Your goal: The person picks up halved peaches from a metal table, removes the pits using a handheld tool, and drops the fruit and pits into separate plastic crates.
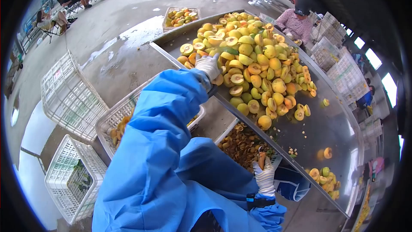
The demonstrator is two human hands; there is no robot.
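Note:
Yellow-orange peach halves (270, 68) are heaped on a metal table (324, 131). My left hand (207, 65), in a white glove, reaches over the table's near edge into the heap. Its fingers curl at a peach half (201, 54), their tips partly hidden by fruit. Lower right, below the table edge, my right hand (265, 177) wears a striped white glove and is closed around a small tool (261, 160) with a brown handle and a metal loop tip. Beneath that hand is a crate with many brown peach pits (242, 148).
White plastic crates (71, 96) stand at my left, one (77, 180) with green leaves inside. Another crate (181, 19) of fruit sits beyond the table. A co-worker (295, 25) is at the far side. Cut fruit (325, 180) lies at the table's right end.

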